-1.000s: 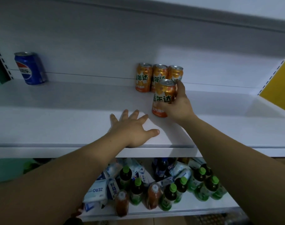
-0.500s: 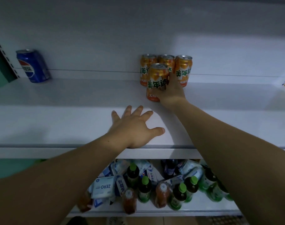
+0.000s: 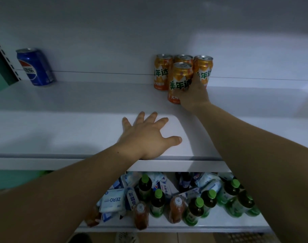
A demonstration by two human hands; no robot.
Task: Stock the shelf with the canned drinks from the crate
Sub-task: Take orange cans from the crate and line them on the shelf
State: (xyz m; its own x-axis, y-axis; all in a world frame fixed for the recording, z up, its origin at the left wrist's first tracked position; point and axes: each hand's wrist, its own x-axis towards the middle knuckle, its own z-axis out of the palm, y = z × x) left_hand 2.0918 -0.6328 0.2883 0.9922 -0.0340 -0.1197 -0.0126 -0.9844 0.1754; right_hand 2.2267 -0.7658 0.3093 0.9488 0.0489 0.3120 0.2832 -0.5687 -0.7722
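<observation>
My right hand (image 3: 193, 94) grips an orange can (image 3: 179, 79) that stands upright on the white shelf (image 3: 79, 109), just in front of a row of three matching orange cans (image 3: 163, 71) at the back wall. My left hand (image 3: 148, 137) rests flat on the shelf near its front edge, fingers spread, holding nothing. A blue cola can (image 3: 35, 67) stands alone at the far left of the same shelf. The crate is out of view.
The lower shelf (image 3: 211, 223) holds several green-capped bottles (image 3: 157, 202), orange-brown bottles (image 3: 141, 216) and white-and-blue packets (image 3: 112, 202). A green upright with slots (image 3: 2, 67) bounds the shelf on the left.
My right hand has carried the orange can back across the shelf and set it down right in front of the row of three. My left hand stays flat on the shelf.
</observation>
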